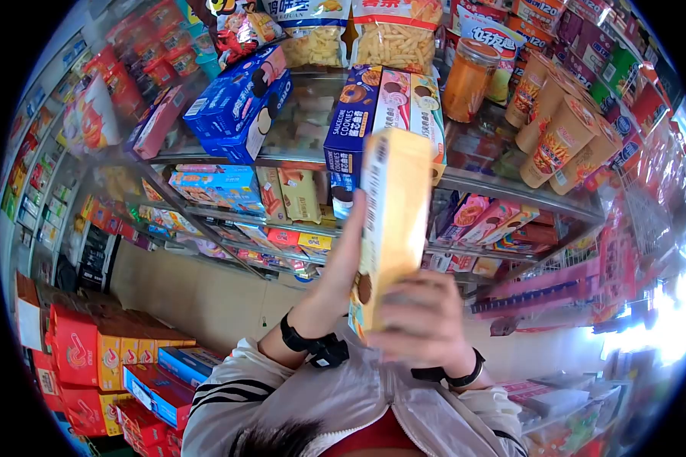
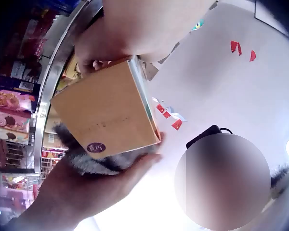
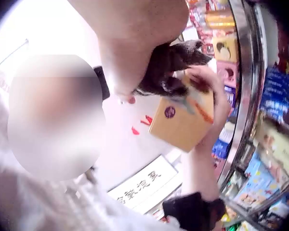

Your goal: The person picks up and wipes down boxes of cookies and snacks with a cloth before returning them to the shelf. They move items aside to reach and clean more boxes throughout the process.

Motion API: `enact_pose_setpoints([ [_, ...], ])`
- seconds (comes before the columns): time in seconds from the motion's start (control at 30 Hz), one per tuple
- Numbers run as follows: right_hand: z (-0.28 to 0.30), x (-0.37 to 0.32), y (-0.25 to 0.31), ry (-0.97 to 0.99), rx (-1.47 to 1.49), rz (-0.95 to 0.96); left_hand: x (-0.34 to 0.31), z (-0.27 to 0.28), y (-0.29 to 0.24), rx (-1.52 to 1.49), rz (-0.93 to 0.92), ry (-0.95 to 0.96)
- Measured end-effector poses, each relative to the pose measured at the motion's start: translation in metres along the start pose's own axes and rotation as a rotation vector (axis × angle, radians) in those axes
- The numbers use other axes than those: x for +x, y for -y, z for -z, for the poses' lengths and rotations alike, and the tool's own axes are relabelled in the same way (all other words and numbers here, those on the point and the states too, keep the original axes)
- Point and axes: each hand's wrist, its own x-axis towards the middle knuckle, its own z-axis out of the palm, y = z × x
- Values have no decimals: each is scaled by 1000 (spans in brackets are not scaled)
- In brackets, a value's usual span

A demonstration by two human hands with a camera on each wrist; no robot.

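A tall yellow-orange box (image 1: 398, 221) stands nearly upright before the chest, tilted slightly; its plain end shows in the left wrist view (image 2: 103, 113) and right wrist view (image 3: 183, 120). My left hand (image 1: 339, 263) grips its left side, fingers pointing up along it and partly hidden. Low on the right side, my right hand (image 1: 425, 316) holds the box with bent, motion-blurred fingers. The left wrist view has my left hand (image 2: 118, 38) above the box and my right hand (image 2: 98, 187) below. A dark furry patch (image 3: 171, 70) beside the box is unclear.
Blue cookie boxes (image 1: 244, 99), SAUCECORE cookie boxes (image 1: 351, 114), a round orange jar (image 1: 469, 80) and paper cups (image 1: 552, 145) stand on the shelf ahead. Its metal edge (image 1: 503, 186) is just beyond the held box. Red cartons (image 1: 76, 350) are stacked at lower left.
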Motion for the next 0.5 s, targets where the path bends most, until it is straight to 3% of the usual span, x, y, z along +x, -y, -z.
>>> enact_pose_setpoints([
  [0.03,-2,7,6,127,-204,64,-5,-6,5,-53,78,76],
  [0.1,-6,4,1,72,-330,51,-28,-32,5,182,148,-142],
  [0.13,-2,4,-9,27,-369,14,16,54,66,-20,0,304],
  [0.17,5,5,-21,-15,-403,-26,10,39,60,-20,-1,305],
  [0.23,22,15,-43,-236,-346,-128,-11,0,40,521,-86,261],
  [0.27,28,18,-54,-341,-328,-135,-9,3,42,566,-81,255],
  [0.3,31,17,-60,-464,-254,-287,-10,3,41,567,-85,258],
  [0.33,35,18,-69,-614,-210,-331,-12,4,38,646,-224,343],
  [0.37,47,20,-69,-633,-314,-411,-14,5,33,723,-364,429],
  [0.43,54,14,-62,-719,90,-696,-25,-2,15,794,-460,411],
  [0.5,63,6,-49,-414,535,-766,-37,-11,-8,1200,-773,379],
])
